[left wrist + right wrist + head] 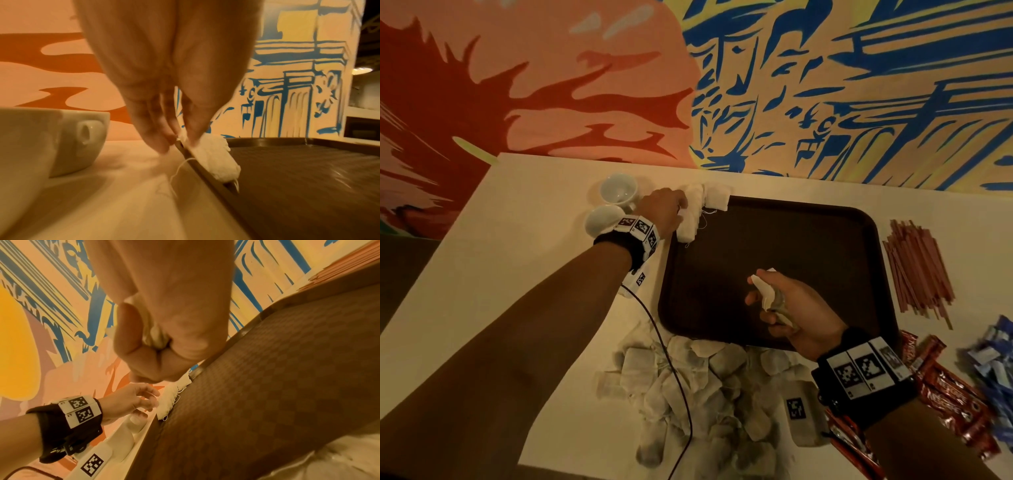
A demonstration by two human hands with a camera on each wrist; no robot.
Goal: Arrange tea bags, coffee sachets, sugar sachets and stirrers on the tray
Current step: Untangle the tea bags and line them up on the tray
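Observation:
A dark brown tray (808,260) lies on the white table. A short row of white tea bags (695,212) leans along its far left rim. My left hand (674,209) reaches to that corner, and its thumb and fingers (156,138) pinch a tea bag (213,159) at the rim. My right hand (774,301) hovers over the near middle of the tray, its fist gripping a few tea bags (154,335). A loose pile of tea bags (705,387) lies in front of the tray. Brown stirrers (917,270), red coffee sachets (945,390) and blue sugar sachets (996,359) lie to the right.
Two white cups (618,188) stand just left of the tray's far corner, close to my left hand. A black cable (671,359) runs from my left wrist over the tea bag pile. A painted wall rises behind the table.

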